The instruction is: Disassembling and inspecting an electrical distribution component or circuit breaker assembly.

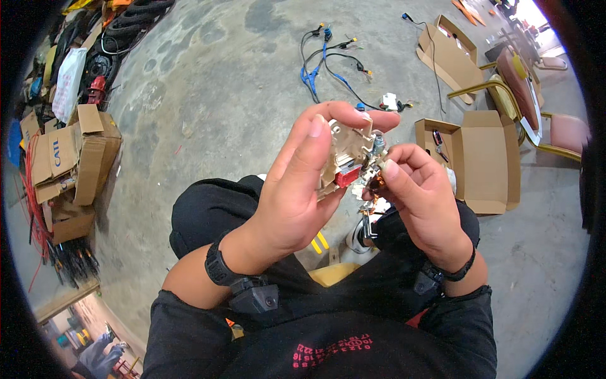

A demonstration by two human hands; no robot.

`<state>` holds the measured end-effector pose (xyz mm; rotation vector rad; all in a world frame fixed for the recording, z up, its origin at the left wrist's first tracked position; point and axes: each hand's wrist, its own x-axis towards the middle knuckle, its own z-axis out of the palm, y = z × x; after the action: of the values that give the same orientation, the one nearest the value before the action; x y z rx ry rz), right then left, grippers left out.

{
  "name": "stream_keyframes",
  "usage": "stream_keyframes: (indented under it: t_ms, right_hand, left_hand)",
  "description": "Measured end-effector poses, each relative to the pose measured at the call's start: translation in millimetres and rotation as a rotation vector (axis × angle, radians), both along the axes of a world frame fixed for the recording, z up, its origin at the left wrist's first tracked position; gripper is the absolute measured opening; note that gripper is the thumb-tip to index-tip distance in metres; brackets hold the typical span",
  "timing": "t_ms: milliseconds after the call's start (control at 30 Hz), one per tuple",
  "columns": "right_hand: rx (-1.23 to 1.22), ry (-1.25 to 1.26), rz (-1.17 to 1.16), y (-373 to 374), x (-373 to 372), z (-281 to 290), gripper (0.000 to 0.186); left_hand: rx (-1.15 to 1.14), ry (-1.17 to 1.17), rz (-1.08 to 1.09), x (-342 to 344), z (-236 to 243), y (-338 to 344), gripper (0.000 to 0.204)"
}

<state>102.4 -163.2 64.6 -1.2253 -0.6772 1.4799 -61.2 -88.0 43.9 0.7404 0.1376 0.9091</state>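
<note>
Left hand (297,189) raised over the lap, fingers (315,136) curled round a beige plastic switch housing (344,155) with a red part at its near edge, held firmly. Right hand (420,196) just beside it on the right, fingers (391,169) pinched shut on small metal parts (374,174) at the housing's right side, touching it. Farther off on the concrete floor (221,95), a bundle of blue and black wires (328,60). To the right, an open cardboard box (483,161).
</note>
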Motion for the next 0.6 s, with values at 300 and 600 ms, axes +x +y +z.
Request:
stream_keyframes:
  t_ms: [300, 600]
  right_hand:
    - [0.009, -0.101, -0.066, -4.2, -6.4, 1.7, 0.019]
    - [0.040, -0.141, -0.118, -8.2, -10.0, 2.3, 0.018]
  left_hand:
    - [0.013, 0.012, 0.033, 1.3, -2.7, -3.0, 0.040]
    - [0.027, -0.003, 0.028, 3.5, -4.8, -1.6, 0.040]
